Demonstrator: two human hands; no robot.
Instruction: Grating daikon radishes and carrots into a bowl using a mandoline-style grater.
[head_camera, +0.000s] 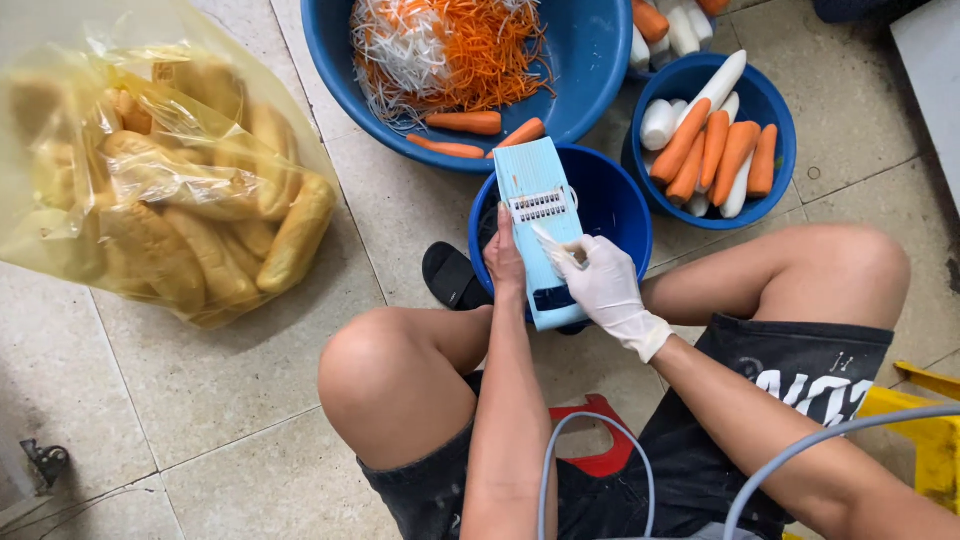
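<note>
Bare left hand (505, 262) clamped around the left edge of the pale blue slicer board (543, 230), propped tilted over the small blue bowl (615, 205). Gloved right hand (605, 290) pinching a white radish stub (550, 245) against the board, just below the blade. Shredded carrot and radish (445, 45) heaped in the big blue basin (580, 60); whole carrots (715, 150) waiting in another bowl. Bagged bread rolls (160, 170) on the floor, well apart.
</note>
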